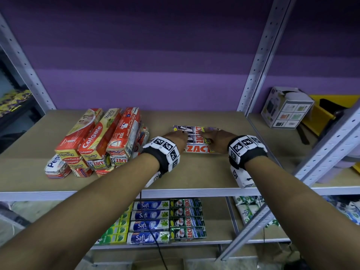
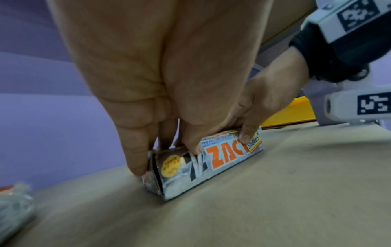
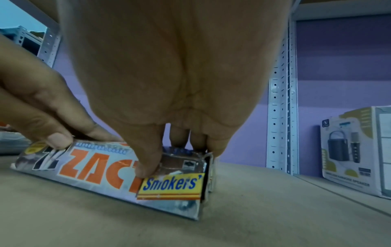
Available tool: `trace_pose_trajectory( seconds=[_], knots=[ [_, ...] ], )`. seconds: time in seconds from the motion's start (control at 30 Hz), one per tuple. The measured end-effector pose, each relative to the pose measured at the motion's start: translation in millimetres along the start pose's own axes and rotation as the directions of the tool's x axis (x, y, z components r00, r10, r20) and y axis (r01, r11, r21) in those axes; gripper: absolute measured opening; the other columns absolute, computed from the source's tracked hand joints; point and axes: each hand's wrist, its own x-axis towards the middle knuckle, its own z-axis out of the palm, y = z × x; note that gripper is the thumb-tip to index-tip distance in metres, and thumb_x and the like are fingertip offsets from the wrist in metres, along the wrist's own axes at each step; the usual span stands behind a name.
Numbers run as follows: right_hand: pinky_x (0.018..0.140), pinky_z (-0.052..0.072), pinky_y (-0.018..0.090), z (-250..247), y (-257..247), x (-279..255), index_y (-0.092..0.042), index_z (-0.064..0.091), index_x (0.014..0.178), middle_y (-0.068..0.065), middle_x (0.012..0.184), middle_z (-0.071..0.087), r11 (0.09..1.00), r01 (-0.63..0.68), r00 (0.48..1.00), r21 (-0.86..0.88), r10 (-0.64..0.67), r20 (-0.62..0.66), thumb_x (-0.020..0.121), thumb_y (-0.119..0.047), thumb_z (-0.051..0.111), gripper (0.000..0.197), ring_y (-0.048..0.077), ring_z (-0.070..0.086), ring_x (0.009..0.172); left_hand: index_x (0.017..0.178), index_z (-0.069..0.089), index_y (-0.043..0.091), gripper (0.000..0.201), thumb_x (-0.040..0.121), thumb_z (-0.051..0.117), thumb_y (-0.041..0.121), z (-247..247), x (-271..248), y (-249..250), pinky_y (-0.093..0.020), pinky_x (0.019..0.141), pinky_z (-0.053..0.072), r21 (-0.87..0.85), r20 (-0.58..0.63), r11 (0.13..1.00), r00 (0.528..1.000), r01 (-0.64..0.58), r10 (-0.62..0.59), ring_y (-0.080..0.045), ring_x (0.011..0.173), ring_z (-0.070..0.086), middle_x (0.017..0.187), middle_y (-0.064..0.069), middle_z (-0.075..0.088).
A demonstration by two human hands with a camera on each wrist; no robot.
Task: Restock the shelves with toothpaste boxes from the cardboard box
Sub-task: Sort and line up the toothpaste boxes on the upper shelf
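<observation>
- Both hands were down on the shelf (image 1: 224, 172): from the head view, my left hand (image 1: 176, 136) and right hand (image 1: 216, 136) clamped the ends of the ZACT boxes (image 1: 196, 148), right of the Colgate pile (image 1: 97, 141). Placing step, I reckoned.
- Left wrist view: my fingers (image 2: 137, 160) curled round the pack's left end, flat on the board.
- Right wrist view: thumb (image 3: 148, 167) pinched above the Smokers' label (image 3: 171, 185). Next: square it up, let go.
</observation>
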Motion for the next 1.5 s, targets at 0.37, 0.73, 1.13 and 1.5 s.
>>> trace_pose_trajectory(
  seconds=[0.37, 0.73, 1.13, 1.5],
  knots=[
    [0.11, 0.034, 0.027, -32.9, -25.8, -17.5, -0.029, 0.043, 0.147, 0.002, 0.154, 0.038, 0.999, 0.02, 0.999, 0.031, -0.019, -0.036, 0.095, -0.021, 0.056, 0.055, 0.023, 0.041, 0.138, 0.119, 0.065, 0.02, 0.032, 0.096, 0.051, 0.037, -50.9, -60.4, -41.3, -0.029, 0.087, 0.048, -0.119, -0.149, 0.993, 0.989, -0.017, -0.001, -0.024, 0.111, 0.059, 0.129, -0.003, 0.06],
    [0.102, 0.043, 0.027, -76.8, -113.9, -8.7, -0.025, 0.06, 0.129, -0.003, 0.131, 0.059, 0.98, 0.142, 0.984, 0.14, -0.125, -0.127, 0.092, -0.015, 0.053, 0.04, 0.018, 0.057, 0.117, 0.096, 0.069, 0.026, 0.015, 0.089, 0.058, 0.034, -90.6, -136.2, -131.8, -0.028, 0.081, 0.049, -0.171, -0.202, 0.979, 0.969, 0.111, -0.145, -0.024, 0.096, 0.062, 0.114, 0.001, 0.067],
    [0.095, 0.04, 0.021, -65.8, -213.1, 26.8, -0.041, 0.031, 0.15, -0.001, 0.153, 0.039, 0.958, 0.238, 0.971, 0.16, -0.234, -0.045, 0.101, -0.041, 0.047, 0.052, 0.022, 0.047, 0.131, 0.11, 0.068, 0.029, 0.024, 0.092, 0.058, 0.041, -69.7, -177.1, -200.6, -0.03, 0.087, 0.05, -0.147, -0.092, 0.942, 0.944, 0.302, -0.317, -0.024, 0.105, 0.061, 0.12, 0.002, 0.064],
    [0.069, 0.062, 0.036, -56.0, -239.7, 32.7, -0.038, 0.044, 0.131, 0.003, 0.119, 0.065, 0.916, 0.144, 0.988, 0.373, -0.156, -0.001, 0.098, -0.042, 0.048, 0.033, 0.021, 0.07, 0.084, 0.119, 0.067, 0.029, 0.029, 0.098, 0.051, 0.04, -63.7, -186.4, -203.6, -0.028, 0.095, 0.048, -0.13, -0.089, 0.948, 0.949, 0.292, -0.304, -0.018, 0.115, 0.057, 0.129, 0.005, 0.06]
  ],
)
